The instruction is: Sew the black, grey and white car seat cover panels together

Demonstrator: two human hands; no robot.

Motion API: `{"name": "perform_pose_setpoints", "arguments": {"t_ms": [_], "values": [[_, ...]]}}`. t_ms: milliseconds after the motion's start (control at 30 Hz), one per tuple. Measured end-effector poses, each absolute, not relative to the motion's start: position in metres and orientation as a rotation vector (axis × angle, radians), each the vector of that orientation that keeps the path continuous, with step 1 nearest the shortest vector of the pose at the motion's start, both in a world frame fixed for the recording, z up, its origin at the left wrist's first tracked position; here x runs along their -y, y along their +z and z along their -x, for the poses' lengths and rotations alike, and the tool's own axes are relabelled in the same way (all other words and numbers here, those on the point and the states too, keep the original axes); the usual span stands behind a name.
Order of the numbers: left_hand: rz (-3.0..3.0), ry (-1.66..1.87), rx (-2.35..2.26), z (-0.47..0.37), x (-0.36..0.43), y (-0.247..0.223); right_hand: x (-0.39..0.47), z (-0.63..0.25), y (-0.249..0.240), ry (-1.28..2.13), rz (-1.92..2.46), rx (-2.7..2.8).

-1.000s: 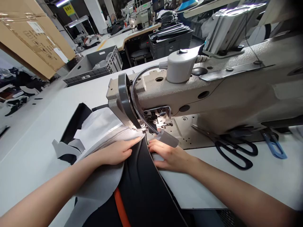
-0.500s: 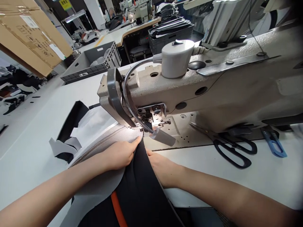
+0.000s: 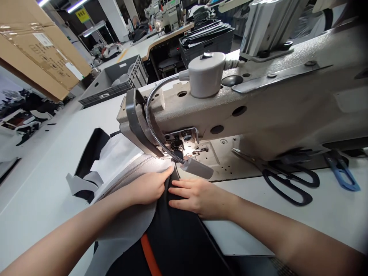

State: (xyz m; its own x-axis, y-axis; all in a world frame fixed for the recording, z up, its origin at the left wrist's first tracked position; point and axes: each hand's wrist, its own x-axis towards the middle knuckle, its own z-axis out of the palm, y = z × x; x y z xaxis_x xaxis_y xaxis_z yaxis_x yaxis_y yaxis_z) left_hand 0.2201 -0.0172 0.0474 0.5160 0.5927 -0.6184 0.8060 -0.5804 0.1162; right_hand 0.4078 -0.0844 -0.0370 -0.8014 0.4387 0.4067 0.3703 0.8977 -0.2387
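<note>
Under the lit needle area of a sewing machine [image 3: 207, 109] lie a light grey fabric panel [image 3: 133, 168] and a black fabric piece [image 3: 181, 237] with an orange strip [image 3: 150, 253]. My left hand [image 3: 148, 188] is on the grey panel, its index fingertip pressing the edge just in front of the presser foot. Its other fingers curl around the fabric, and the thumb is hidden. My right hand [image 3: 201, 197] lies flat on top of the black piece, fingers stretched out and apart. A small lamp head [image 3: 198, 167] on a bendable metal neck hangs close to both fingertips.
Black-handled scissors [image 3: 290, 184] and a blue-handled cutter [image 3: 343, 174] lie on the right. White and black pieces [image 3: 110, 149] rest beyond my left hand. A grey crate [image 3: 115, 80] and a cardboard box [image 3: 40, 50] stand farther back.
My right hand has come from beneath the black fabric's right edge onto its top, fingers now spread flat. My left hand keeps its place at the grey edge. The view has shifted slightly.
</note>
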Motion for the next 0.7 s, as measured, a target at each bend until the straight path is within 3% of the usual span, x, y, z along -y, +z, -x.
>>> {"name": "perform_pose_setpoints", "arguments": {"t_ms": [233, 467, 700], "values": [[-2.540, -0.761, -1.193, -0.238, 0.017, 0.031, 0.080, -0.419, -0.039, 0.294, 0.758, 2.613], [-2.607, -0.729, -1.246, -0.233, 0.016, 0.031, 0.085, -0.411, -0.033, 0.261, 0.333, 2.689], [-2.675, -0.841, -1.181, -0.234, 0.011, 0.037, 0.100, -0.361, -0.039, 0.295, 0.610, 2.584]]}}
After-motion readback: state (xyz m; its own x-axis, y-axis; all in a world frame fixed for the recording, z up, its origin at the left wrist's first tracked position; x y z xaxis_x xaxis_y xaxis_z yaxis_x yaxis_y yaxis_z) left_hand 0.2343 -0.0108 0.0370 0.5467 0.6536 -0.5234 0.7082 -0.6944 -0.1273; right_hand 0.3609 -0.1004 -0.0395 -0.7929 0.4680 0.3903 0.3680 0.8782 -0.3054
